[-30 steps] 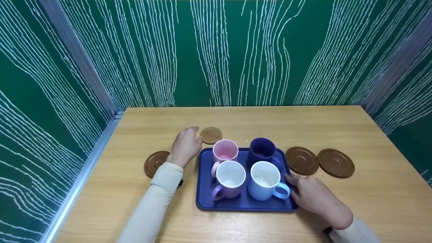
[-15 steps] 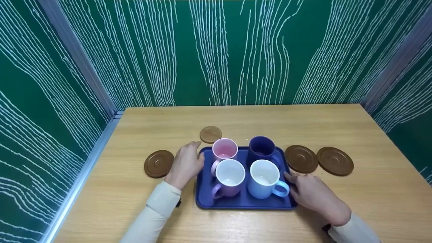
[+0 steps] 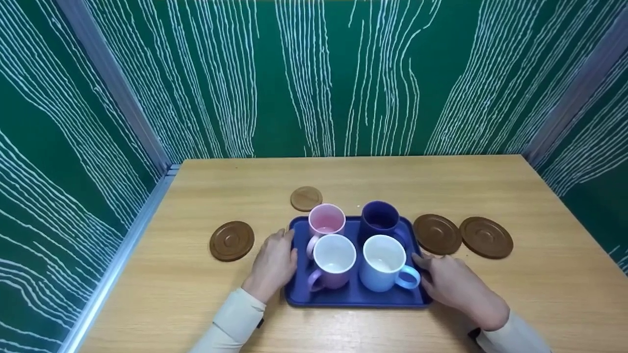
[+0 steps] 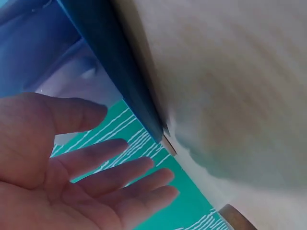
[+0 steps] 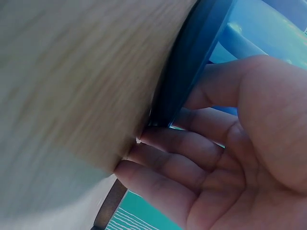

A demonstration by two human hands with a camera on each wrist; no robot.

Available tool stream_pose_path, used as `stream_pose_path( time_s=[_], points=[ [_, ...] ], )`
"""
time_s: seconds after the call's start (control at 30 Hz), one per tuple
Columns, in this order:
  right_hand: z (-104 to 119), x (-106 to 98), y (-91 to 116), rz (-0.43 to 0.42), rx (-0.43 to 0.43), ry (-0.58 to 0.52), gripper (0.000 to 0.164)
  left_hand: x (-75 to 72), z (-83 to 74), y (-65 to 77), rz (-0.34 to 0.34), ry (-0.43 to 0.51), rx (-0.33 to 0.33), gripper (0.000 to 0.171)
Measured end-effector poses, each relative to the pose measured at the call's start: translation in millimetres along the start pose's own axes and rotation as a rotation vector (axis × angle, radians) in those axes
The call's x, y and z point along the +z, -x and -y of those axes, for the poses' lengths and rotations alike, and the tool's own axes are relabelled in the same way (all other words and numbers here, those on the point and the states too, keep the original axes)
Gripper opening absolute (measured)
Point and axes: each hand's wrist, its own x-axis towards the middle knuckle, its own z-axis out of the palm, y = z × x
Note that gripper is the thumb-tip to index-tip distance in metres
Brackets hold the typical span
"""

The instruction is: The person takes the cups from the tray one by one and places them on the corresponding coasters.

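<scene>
A dark blue tray [image 3: 314, 300] lies on the wooden table and bears several mugs. At the back stand a pink mug [image 3: 324, 219] and a navy mug [image 3: 380, 220]; in front are a purple mug [image 3: 337, 277] and a light blue mug [image 3: 382, 274], both white inside. My left hand [image 3: 273, 262] is beside the tray's left edge, its fingers loosely extended with nothing between them in the left wrist view. My right hand [image 3: 454, 282] grips the tray's right edge, thumb at the rim. In the right wrist view its other fingers reach low under that edge.
A brown round coaster [image 3: 232, 240] lies left of the tray, and a smaller, lighter one [image 3: 306, 198] behind it. Two more brown coasters, a nearer one [image 3: 437, 234] and a farther one [image 3: 486, 237], lie to the right. Green patterned panels [image 3: 274, 98] enclose the table.
My left hand has come back from near the small light coaster to the tray's left edge, uncovering the left brown coaster. The right hand stays at the tray's right edge; tray and mugs keep their places.
</scene>
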Motion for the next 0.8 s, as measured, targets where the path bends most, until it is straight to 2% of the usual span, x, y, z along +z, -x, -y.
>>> stream_pose_path(
  time_s=[0.1, 0.23, 0.4, 0.53, 0.8],
  points=[
    [0.2, 1.4, 0.7, -0.016, -0.008, -0.002, 0.037, 1.9, -0.5, 5.6, 0.033, -0.024, 0.033, 0.041],
    [0.5, 2.3, 1.4, -0.046, -0.016, 0.001, 0.035, 2.2, -2.1, 9.4, 0.098, -0.023, 0.039, 0.043],
    [1.2, 1.6, 0.9, -0.042, -0.006, 0.003, 0.037, 2.1, -2.6, 12.1, 0.135, -0.046, 0.046, 0.042],
    [2.5, 1.0, 0.9, -0.026, 0.011, -0.009, 0.038, 2.6, -2.5, 14.7, 0.172, -0.065, 0.026, 0.041],
    [2.0, 0.5, 2.3, -0.013, 0.019, -0.019, 0.038, 3.4, -3.4, 15.1, 0.240, -0.024, -0.020, 0.044]
  ],
)
